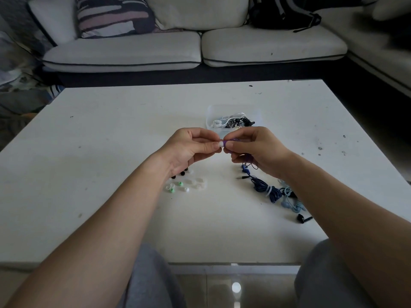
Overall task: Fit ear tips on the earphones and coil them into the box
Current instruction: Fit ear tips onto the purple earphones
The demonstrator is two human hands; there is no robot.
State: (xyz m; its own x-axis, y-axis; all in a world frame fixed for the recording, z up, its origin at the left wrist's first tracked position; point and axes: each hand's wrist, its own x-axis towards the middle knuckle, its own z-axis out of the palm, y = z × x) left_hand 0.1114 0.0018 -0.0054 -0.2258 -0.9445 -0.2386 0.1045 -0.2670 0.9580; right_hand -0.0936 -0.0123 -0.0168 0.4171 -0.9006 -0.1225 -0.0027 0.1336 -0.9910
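Above the middle of the white table (111, 152), my left hand (191, 145) pinches a white ear tip (221, 144) against a purple earbud (229, 143). My right hand (255, 150) grips that earbud, and its purple cable (250, 162) hangs below the palm. Loose ear tips (184, 184) in clear, white, green and black lie on the table under my left wrist. A clear plastic box (231, 117) behind my hands holds coiled white and black earphones.
A dark blue bundled earphone (266, 188), a light blue one (291, 202) and a black plug (303, 218) lie under my right forearm. A white sofa (200, 47) with cushions stands behind the table. My knees are at the table's near edge.
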